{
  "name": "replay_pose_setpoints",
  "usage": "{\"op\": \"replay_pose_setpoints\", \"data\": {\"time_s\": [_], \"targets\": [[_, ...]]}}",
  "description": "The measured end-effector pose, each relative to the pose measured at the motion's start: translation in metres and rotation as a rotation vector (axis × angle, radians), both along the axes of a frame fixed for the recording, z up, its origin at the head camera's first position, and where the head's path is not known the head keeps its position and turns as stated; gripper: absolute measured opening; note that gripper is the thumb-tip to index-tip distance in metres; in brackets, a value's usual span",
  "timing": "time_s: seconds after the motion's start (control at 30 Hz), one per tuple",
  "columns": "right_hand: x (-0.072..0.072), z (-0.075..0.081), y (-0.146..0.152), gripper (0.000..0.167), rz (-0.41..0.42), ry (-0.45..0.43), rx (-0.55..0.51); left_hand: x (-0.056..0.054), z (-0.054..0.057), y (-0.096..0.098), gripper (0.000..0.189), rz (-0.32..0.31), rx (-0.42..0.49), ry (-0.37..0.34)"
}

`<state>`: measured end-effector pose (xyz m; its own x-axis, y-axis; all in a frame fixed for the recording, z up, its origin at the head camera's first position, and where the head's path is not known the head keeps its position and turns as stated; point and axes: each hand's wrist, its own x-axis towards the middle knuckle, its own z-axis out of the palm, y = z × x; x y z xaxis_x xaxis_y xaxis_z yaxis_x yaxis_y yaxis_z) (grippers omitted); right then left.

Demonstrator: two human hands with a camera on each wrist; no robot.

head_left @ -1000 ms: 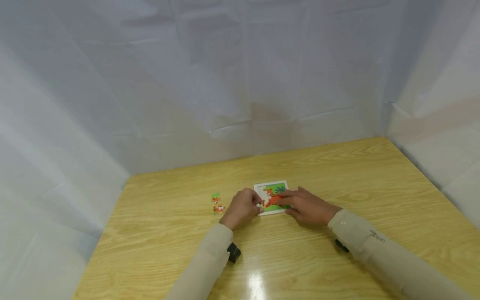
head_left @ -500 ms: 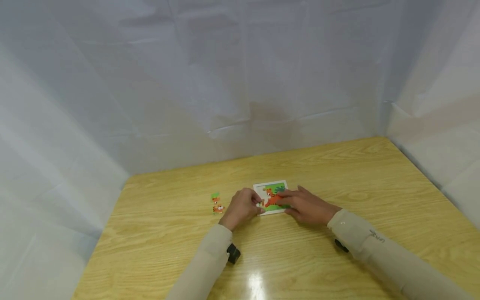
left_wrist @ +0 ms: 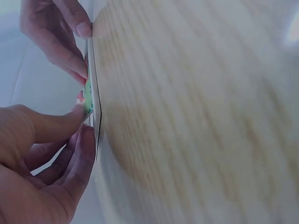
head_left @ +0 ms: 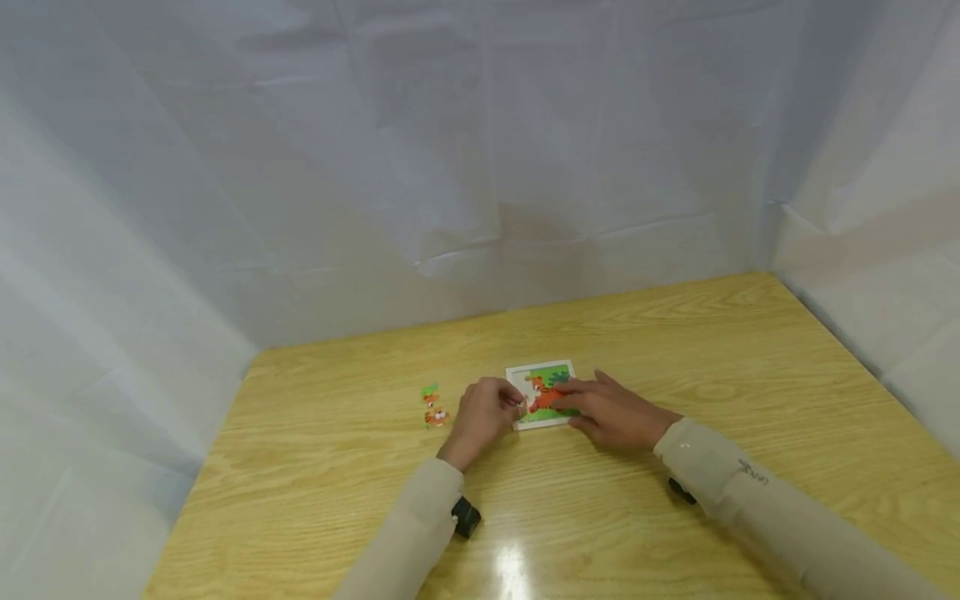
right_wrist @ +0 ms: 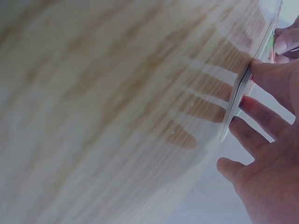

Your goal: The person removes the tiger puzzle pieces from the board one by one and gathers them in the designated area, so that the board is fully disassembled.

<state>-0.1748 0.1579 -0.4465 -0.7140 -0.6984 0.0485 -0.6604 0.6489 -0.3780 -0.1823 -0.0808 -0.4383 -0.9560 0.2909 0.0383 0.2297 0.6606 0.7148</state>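
Evidently, in the head view, the left hand [head_left: 482, 418] works at the puzzle's [head_left: 536, 366] left edge, with two loose pieces [head_left: 437, 417] farther left on the table [head_left: 330, 500]. In the left wrist view, it pinches a piece [left_wrist: 88, 105], seemingly tilted; a crooked push could jam it. In the right wrist view, the right hand [right_wrist: 275, 144] rests spread fingers on the puzzle; a slip might let it skid.

The right hand [head_left: 618, 412] hides part of the tiger puzzle [head_left: 542, 397]; the left hand [head_left: 483, 419] partly covers the puzzle piece [left_wrist: 88, 101] it pinches. The right sleeve's [head_left: 712, 467] dark marking [head_left: 753, 472] is illegibly small; the head view crops both arms.
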Motion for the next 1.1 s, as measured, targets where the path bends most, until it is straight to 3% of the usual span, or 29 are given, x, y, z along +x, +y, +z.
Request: {"op": "replay_pose_setpoints", "data": {"time_s": [0.1,0.33,0.63,1.1], "targets": [[0.0,0.001,0.0,0.039,-0.001,0.002,0.0,0.0,-0.002,-0.001,0.003,0.021,0.039,0.014],[0.001,0.001,0.0,0.039,-0.007,-0.022,0.008,0.001,-0.002,-0.003,0.006,0.028,0.14,-0.035],[0.0,-0.002,0.001,0.04,-0.026,-0.018,0.021,0.006,0.004,-0.009,0.007,0.083,0.229,-0.086],[0.001,-0.002,0.003,0.039,-0.008,-0.001,0.002,0.017,0.01,-0.051,0.01,0.186,0.263,-0.089]]}}
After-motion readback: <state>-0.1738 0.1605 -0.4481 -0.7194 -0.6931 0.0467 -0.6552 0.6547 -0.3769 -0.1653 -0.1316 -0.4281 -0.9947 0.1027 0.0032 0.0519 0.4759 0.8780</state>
